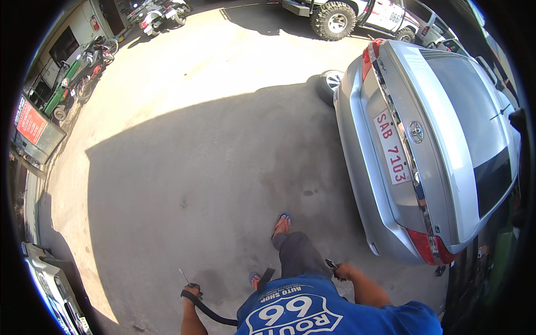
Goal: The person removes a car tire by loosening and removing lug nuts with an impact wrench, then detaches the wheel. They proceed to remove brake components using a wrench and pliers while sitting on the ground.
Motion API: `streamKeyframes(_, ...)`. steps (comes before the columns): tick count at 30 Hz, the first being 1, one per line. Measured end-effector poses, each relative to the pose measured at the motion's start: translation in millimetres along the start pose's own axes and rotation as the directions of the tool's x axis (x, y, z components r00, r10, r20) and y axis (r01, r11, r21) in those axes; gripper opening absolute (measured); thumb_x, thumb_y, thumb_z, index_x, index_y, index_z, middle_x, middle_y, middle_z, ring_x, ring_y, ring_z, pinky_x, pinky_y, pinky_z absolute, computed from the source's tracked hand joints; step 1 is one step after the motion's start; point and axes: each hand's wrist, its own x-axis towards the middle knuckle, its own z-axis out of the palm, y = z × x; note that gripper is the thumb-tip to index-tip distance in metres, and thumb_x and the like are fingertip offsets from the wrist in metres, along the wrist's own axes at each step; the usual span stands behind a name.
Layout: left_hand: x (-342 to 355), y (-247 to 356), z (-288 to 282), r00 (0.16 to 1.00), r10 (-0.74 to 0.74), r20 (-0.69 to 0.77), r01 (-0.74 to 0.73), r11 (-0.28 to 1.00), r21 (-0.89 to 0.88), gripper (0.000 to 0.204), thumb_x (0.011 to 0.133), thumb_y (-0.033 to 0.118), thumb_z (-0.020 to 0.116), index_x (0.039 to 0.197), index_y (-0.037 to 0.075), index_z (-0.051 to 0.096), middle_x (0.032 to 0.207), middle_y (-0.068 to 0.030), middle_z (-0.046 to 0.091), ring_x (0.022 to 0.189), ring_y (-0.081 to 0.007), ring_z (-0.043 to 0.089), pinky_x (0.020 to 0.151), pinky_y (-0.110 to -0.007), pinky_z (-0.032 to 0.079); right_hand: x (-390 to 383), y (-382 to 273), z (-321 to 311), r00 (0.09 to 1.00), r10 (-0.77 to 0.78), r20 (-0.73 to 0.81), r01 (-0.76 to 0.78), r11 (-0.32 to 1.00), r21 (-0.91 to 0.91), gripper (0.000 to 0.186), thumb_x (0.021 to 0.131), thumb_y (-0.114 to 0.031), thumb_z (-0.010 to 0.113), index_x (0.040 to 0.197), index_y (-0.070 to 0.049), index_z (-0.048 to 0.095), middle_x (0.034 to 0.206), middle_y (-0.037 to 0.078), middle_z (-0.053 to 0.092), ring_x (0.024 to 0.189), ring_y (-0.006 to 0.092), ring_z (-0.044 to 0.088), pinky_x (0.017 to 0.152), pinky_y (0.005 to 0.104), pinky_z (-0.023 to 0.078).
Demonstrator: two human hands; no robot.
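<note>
My left hand (192,290), at the lower middle left, is closed around a screwdriver (183,275) whose thin shaft points up and away. A curved black hose or strap (211,312) also runs from this hand toward my blue shirt (293,310). Another black strip (266,278) shows beside my leg; whether the two pieces join is hidden. My right hand (343,272), to the right of my legs, closes on a small dark metal hand tool (331,263); its exact kind is too small to make out. Nearest to that hand is the rear of a silver car (357,167).
A loose wheel (330,86) lies by the car's far rear corner. Motorcycles (159,17) and a green cart (61,95) stand far left, near a red sign board (32,123). A big-tyred truck (335,21) is at the back, another vehicle (53,287) at lower left.
</note>
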Motion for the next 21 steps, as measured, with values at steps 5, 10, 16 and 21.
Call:
streamKeyframes(5,55,234,-57,0.974,0.209,-0.084,-0.212,0.977,-0.023,0.027,0.084,0.017,0.06,0.097,-0.005,0.069,0.075,-0.0165,0.072,0.071,-0.0259,0.072,0.065,-0.039,0.057,70,-46,-77,0.967,0.168,0.19,-0.149,0.983,-0.108,0.036,0.097,-0.041,0.055,0.092,-0.007,0.067,0.078,0.003,0.065,0.067,0.0142,0.058,0.065,0.0336,0.048)
streamKeyframes(10,92,340,-30,0.959,0.08,0.27,-0.092,0.995,0.029,0.028,0.087,0.021,0.061,0.096,-0.004,0.07,0.084,-0.0153,0.073,0.075,-0.0249,0.072,0.069,-0.038,0.055,107,-169,-224,0.997,0.028,0.066,-0.029,0.999,0.019,0.039,0.096,-0.04,0.053,0.089,-0.005,0.067,0.078,0.005,0.064,0.068,0.0167,0.059,0.062,0.0349,0.047)
streamKeyframes(16,173,398,5,0.882,-0.077,0.465,-0.049,0.966,0.252,0.027,0.087,0.023,0.06,0.086,-0.002,0.068,0.079,-0.014,0.071,0.071,-0.0266,0.07,0.066,-0.041,0.053,142,-361,-420,0.948,-0.142,-0.284,0.189,0.971,0.146,0.042,0.097,-0.038,0.053,0.088,0.002,0.064,0.071,0.011,0.063,0.062,0.0216,0.06,0.057,0.0397,0.046)
streamKeyframes(21,325,505,-24,0.844,0.089,0.529,-0.327,0.868,0.375,0.026,0.087,0.024,0.059,0.082,-0.001,0.067,0.076,-0.0143,0.07,0.069,-0.0283,0.069,0.065,-0.043,0.052,157,-466,-519,0.955,-0.057,-0.291,0.113,0.978,0.178,0.036,0.098,-0.037,0.054,0.093,-0.002,0.062,0.07,0.007,0.059,0.059,0.0175,0.058,0.053,0.0364,0.046)
